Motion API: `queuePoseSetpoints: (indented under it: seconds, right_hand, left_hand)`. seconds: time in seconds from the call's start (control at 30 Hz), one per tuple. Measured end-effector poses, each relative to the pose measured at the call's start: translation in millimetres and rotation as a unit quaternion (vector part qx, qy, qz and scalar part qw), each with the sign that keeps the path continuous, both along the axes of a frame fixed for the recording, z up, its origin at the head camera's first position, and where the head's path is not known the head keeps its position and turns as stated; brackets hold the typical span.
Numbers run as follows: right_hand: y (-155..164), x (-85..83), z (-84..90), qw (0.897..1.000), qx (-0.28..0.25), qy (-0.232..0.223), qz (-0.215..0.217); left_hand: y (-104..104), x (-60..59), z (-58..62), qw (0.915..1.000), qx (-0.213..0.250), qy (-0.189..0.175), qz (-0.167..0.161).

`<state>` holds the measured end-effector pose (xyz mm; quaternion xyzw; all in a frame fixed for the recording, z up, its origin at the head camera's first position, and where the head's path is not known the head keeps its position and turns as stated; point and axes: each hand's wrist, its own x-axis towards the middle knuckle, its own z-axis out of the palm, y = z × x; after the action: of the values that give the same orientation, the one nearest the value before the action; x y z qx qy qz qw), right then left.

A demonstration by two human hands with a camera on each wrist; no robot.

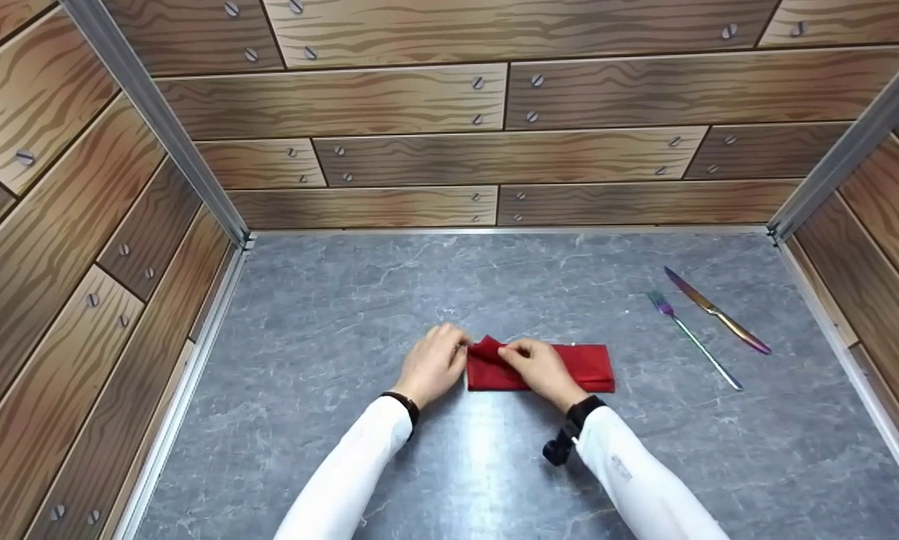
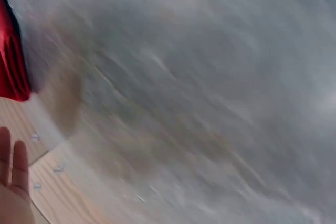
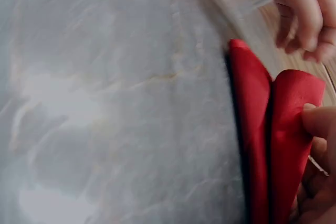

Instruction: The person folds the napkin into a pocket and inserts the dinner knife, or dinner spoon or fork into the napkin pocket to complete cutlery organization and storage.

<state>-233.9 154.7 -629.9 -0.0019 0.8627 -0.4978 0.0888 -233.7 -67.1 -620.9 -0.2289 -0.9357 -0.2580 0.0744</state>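
A red cloth napkin, folded into a long strip, lies on the grey tabletop in front of the person. The right hand pinches a top layer near the napkin's left end and lifts it, with the corner standing up. In the right wrist view, the thumb presses the raised red fold, and a second fold lies beside it. At the left end, the left hand hovers with loosely bent fingers and nothing between them. Its fingers show apart from the cloth in the left wrist view.
To the right lie an iridescent fork and, just beyond it, a matching knife, both slanting. Wood-patterned walls with metal edging enclose the back and sides of the grey tabletop.
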Motion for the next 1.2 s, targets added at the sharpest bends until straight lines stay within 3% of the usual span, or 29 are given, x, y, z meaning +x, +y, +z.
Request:
queuePoseSetpoints:
  seconds: [0.1,0.23,0.43,0.67,0.8,0.97,1.2]
  right_hand:
    - [0.9,-3.6,3.0,1.0,-0.012,-0.022,-0.012]
    - [1.9,-7.4,6.8,0.997,-0.043,-0.06,-0.015]
    - [4.6,-10.2,9.8,0.992,-0.085,-0.096,-0.005]
    - [8.2,-10.8,11.4,0.991,-0.081,-0.111,0.004]
    - [9.2,-10.3,10.5,0.992,-0.073,-0.106,0.01]
    - [10.1,-10.2,9.1,0.993,-0.065,-0.102,0.014]
    - [11.5,-9.5,9.7,0.993,-0.065,-0.095,0.012]
  left_hand:
    - [-4.6,-1.8,-1.5,0.9971,-0.056,0.021,-0.048]
    - [-5.1,-3.9,-3.6,0.987,-0.117,0.038,-0.104]
    - [-0.6,-6.0,-5.8,0.9778,-0.148,0.066,-0.133]
    - [6.5,-12.4,-5.8,0.9641,-0.194,0.114,-0.141]
    - [7.9,-15.3,-4.8,0.9619,-0.208,0.102,-0.144]
    - [8.9,-16.7,-3.3,0.9651,-0.207,0.065,-0.147]
    - [7.7,-16.1,1.8,0.9728,-0.171,0.001,-0.156]
